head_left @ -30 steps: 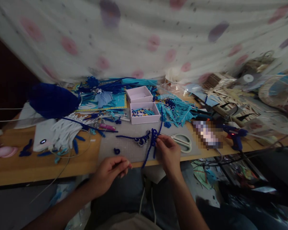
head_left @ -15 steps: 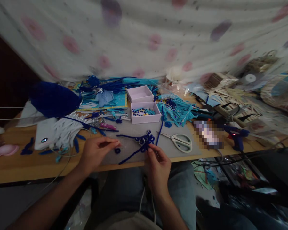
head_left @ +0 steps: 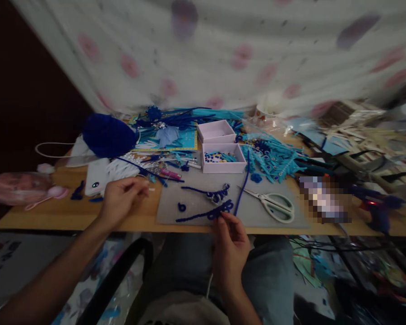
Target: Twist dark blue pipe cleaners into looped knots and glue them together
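Note:
My right hand (head_left: 232,246) pinches the near end of a looped dark-blue pipe cleaner (head_left: 219,211), its twisted tail pointing left over the grey mat (head_left: 169,198). Just beyond it lies a second blue piece with silvery trim (head_left: 217,195). My left hand (head_left: 122,201) hovers over the table left of the mat, fingers curled together; anything between its fingertips is too small or blurred to make out. A small blue coil (head_left: 182,207) rests on the mat. Scissors with pale handles (head_left: 275,205) lie to the right, beside a straight blue pipe cleaner (head_left: 242,183).
Behind the mat stand an open white box of beads (head_left: 223,168) and its lid (head_left: 216,132). Turquoise pieces (head_left: 274,158) are heaped beside them. At right are a blurred-out phone (head_left: 325,198) and a glue gun (head_left: 375,205). A white phone (head_left: 96,178) lies left.
My left hand has drawn away leftward from the blue piece. My right hand keeps its pinch on the looped pipe cleaner, now apart from the silvery piece. The view has swung left.

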The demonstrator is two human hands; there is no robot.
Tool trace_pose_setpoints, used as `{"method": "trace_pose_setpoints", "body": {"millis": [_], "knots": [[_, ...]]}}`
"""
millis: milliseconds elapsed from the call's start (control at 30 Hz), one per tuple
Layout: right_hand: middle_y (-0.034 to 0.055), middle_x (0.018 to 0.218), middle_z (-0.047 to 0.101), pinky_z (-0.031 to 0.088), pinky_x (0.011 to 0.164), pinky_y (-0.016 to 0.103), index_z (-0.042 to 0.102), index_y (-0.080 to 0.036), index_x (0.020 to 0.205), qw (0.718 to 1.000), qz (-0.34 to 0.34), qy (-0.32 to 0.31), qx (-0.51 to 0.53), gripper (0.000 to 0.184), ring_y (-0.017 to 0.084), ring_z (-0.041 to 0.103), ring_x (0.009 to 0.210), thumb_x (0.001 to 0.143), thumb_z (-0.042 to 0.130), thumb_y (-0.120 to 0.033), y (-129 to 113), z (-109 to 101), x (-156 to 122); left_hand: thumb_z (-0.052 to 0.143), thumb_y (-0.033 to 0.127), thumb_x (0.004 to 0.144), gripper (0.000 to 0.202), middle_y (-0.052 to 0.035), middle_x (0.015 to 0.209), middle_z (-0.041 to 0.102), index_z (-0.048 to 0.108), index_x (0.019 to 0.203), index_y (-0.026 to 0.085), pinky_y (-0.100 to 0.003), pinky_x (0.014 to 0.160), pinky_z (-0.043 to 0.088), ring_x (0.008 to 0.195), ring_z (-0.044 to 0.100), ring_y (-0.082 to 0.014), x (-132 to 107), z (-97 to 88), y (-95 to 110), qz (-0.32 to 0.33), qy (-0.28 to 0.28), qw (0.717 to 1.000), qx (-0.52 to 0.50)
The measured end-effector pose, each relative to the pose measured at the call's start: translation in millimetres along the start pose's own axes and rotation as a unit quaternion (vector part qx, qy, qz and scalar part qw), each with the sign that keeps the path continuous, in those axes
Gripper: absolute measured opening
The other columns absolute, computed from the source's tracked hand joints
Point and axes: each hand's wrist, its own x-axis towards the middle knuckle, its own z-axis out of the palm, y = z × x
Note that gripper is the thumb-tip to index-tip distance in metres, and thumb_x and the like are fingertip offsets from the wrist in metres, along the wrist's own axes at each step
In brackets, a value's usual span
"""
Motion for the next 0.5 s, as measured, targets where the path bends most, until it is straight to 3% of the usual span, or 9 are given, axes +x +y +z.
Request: {"method": "trace_pose_setpoints", "body": {"millis": [100,167,267,333,367,500], "knots": [[0.0030,0.091,0.074,0.054,0.080,0.032,0.075,-0.021,0.094,1.000,-0.011,0.002,-0.003,0.031,0.018,0.068,0.083,0.071,0.085,-0.038,-2,0,3,0.085,0.035,0.064,0.017,-0.0080,0.074,0.078,0.079,0.069,0.020,-0.030,0.067,0.055,0.071,0.070,-0.0227,-19,-10.4,-3,-0.031,-0.030,0.999,0.018],[0.0027,0.092,0.074,0.054,0.080,0.031,0.075,-0.021,0.094,1.000,-0.021,0.012,-0.010,0.030,0.017,0.067,0.083,0.072,0.085,-0.037,-3,2,5,0.084,0.039,0.069,0.020,-0.0106,0.082,0.081,0.083,0.076,0.020,-0.034,0.077,0.059,0.079,0.075,-0.0259,-41,-11.7,-7,-0.092,-0.123,0.988,-0.019],[0.0029,0.091,0.073,0.053,0.078,0.030,0.074,-0.020,0.092,0.999,-0.038,0.017,-0.018,0.028,0.017,0.066,0.083,0.073,0.085,-0.037,-3,5,7,0.073,0.043,0.083,0.031,-0.0115,0.104,0.081,0.083,0.101,0.020,-0.039,0.091,0.058,0.098,0.077,-0.0275,-79,-9.3,-15,-0.157,-0.281,0.944,-0.079],[0.0034,0.091,0.073,0.053,0.077,0.030,0.074,-0.020,0.092,0.999,-0.047,0.013,-0.023,0.027,0.017,0.066,0.083,0.073,0.084,-0.036,-2,8,7,0.069,0.042,0.087,0.029,-0.0100,0.099,0.082,0.083,0.103,0.022,-0.038,0.086,0.059,0.094,0.078,-0.0270,-102,-7.1,-22,-0.180,-0.351,0.916,-0.067],[0.0038,0.091,0.073,0.053,0.077,0.031,0.074,-0.020,0.092,0.998,-0.048,0.009,-0.025,0.027,0.018,0.066,0.083,0.074,0.083,-0.037,-1,8,7,0.071,0.041,0.086,0.023,-0.0082,0.092,0.082,0.084,0.096,0.024,-0.034,0.082,0.059,0.089,0.078,-0.0257,-111,-6.1,-26,-0.179,-0.359,0.915,-0.040],[0.0048,0.092,0.073,0.054,0.079,0.034,0.073,-0.020,0.093,0.999,-0.043,0.003,-0.025,0.030,0.019,0.067,0.083,0.073,0.084,-0.038,0,11,7,0.078,0.035,0.080,0.010,-0.0045,0.073,0.081,0.083,0.077,0.026,-0.026,0.066,0.051,0.068,0.075,-0.0211,-131,-1.3,-47,-0.071,-0.390,0.910,0.126]]}}
